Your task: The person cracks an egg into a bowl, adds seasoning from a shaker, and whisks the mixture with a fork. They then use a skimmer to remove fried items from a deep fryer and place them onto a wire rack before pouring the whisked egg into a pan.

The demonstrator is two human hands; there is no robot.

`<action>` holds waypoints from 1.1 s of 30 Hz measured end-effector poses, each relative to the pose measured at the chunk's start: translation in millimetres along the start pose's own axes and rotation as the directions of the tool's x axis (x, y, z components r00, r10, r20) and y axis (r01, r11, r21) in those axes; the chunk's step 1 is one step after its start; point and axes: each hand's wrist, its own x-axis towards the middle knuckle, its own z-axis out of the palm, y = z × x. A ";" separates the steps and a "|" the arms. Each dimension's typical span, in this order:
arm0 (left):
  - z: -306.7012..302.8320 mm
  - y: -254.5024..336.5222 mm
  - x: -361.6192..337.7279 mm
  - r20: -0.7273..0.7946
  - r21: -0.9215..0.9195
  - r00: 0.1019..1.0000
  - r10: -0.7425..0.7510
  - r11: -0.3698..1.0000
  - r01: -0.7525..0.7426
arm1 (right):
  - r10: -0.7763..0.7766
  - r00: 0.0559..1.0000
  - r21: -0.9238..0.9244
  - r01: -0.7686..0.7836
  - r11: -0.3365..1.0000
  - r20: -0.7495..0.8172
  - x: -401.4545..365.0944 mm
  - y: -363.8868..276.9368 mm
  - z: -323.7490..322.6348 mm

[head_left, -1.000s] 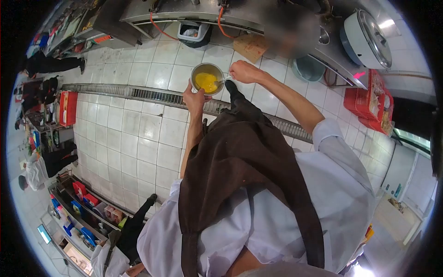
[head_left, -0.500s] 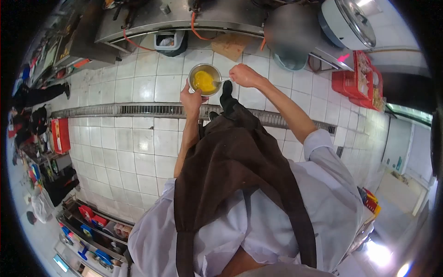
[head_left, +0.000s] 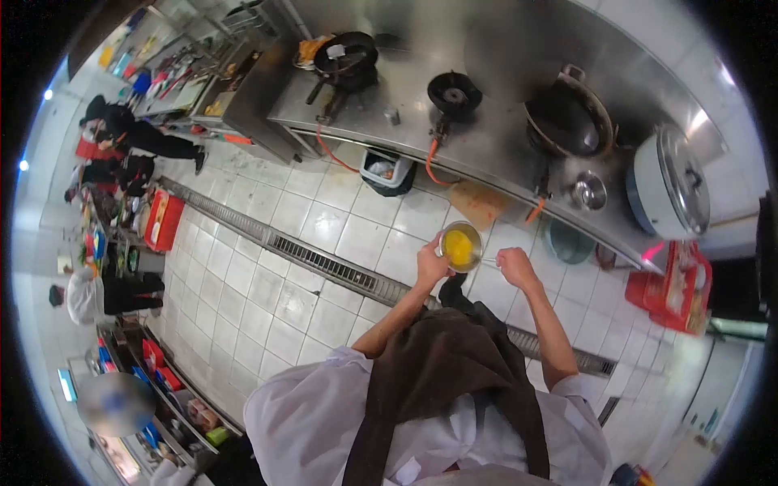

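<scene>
My left hand [head_left: 431, 264] is closed on the near left rim of a round metal bowl [head_left: 477, 232], holding it in front of me. Yellow liquid [head_left: 459, 247], like beaten egg, lies inside. My right hand [head_left: 516, 267] grips the thin handle of a metal utensil [head_left: 489, 262] just right of the bowl. The utensil's far end dips into the liquid and is blurred, so its exact kind does not show.
A steel stove counter [head_left: 502, 134] runs ahead, bearing a large wok [head_left: 570, 117], a burner [head_left: 455, 95] and a lidded pot [head_left: 677, 182]. Below are a bin [head_left: 387, 172] and red baskets [head_left: 668, 287]. A floor drain [head_left: 324, 264] crosses the tiles. People [head_left: 113, 296] stand at left.
The view has tilted up and turned, bringing more of the stove counter and the people at left into sight. Both hands still hold the bowl and utensil, now further right in the picture.
</scene>
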 end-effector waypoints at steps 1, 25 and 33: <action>4.1 3.0 7.6 0.016 0.053 0.999 -0.043 0.998 0.042 | -0.024 1.000 -0.009 0.025 1.000 0.004 3.3 -2.2 -6.7; 27.0 81.6 146.3 0.021 0.107 0.999 -0.038 0.994 0.035 | -0.061 0.998 -0.100 0.058 0.993 -0.030 151.6 12.5 -81.9; -6.9 99.5 202.3 -0.055 0.111 0.996 0.067 0.992 -0.060 | -0.058 0.998 -0.024 0.058 0.998 -0.001 216.8 -21.4 -91.2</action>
